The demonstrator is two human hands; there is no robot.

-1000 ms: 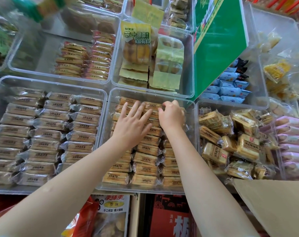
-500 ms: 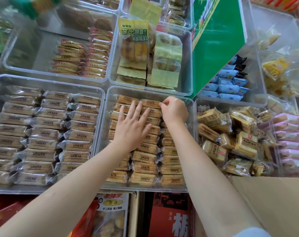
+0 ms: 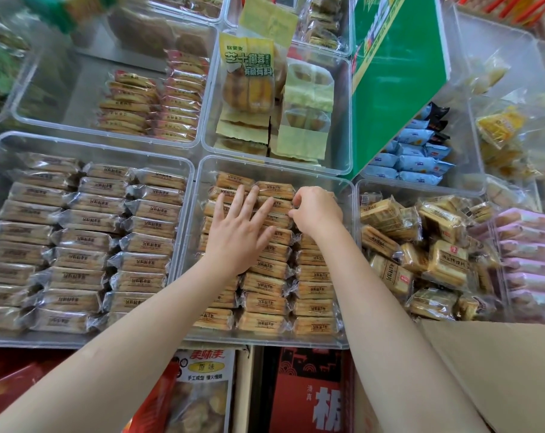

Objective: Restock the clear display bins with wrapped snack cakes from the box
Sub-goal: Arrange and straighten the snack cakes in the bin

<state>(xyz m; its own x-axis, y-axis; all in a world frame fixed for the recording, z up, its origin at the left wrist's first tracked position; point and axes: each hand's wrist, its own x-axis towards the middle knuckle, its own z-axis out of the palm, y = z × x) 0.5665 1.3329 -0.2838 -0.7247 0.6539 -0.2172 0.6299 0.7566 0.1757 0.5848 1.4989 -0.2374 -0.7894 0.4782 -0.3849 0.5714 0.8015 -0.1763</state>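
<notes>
The middle bin [image 3: 347, 214] looks almost full: wrapped snack cakes [image 3: 266, 287] lie in three tidy rows, with only its far right corner bare, so little seems left here. The cardboard box [image 3: 496, 370] sits at its near right. Over its far rows, the left hand [image 3: 237, 235] presses flat, fingers spread wide, while the right hand [image 3: 316, 210] pinches a wrapper edge. Behind the bin, a yellow packet [image 3: 249, 73] reads 芝士椰蓉; the cakes' print is too small to read.

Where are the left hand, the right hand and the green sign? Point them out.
left hand [image 3: 238, 235], head view, back of the hand.
right hand [image 3: 318, 210], head view, knuckles.
green sign [image 3: 396, 89], head view, its plain green face.
</notes>
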